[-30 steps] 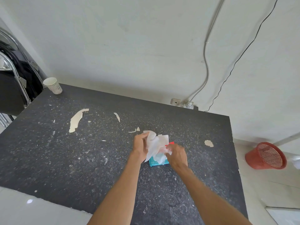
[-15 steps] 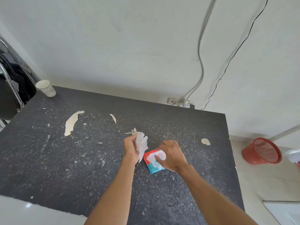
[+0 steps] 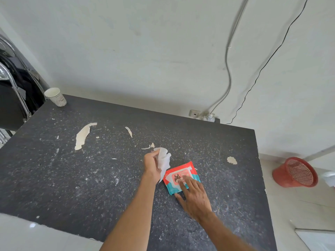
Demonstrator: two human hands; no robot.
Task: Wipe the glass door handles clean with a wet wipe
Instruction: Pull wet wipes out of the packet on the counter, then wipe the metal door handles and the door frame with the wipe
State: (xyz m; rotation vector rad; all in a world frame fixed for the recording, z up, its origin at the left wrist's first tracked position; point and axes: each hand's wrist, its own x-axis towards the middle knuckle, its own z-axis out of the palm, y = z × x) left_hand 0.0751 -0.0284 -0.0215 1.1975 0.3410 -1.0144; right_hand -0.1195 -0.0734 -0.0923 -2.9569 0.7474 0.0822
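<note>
A white wet wipe [image 3: 164, 160] hangs crumpled from my left hand [image 3: 152, 166], which grips it just above the dark speckled table [image 3: 72, 178]. A red and teal wipe packet [image 3: 178, 175] lies flat on the table to the right of that hand. My right hand [image 3: 194, 195] lies over the packet's near right part with straight fingers pressing on its lid flap. No glass door or handle is in view.
A paper cup [image 3: 56, 96] stands at the table's far left corner. A red mesh basket [image 3: 297, 172] lies tipped on the floor to the right. Cables and a wall socket [image 3: 194, 113] run behind the table. A dark folding chair [image 3: 12, 91] stands at the left.
The wipe has come free of the packet and moved left in my left hand. My right hand has flattened onto the packet, whose opening is now covered by the flap.
</note>
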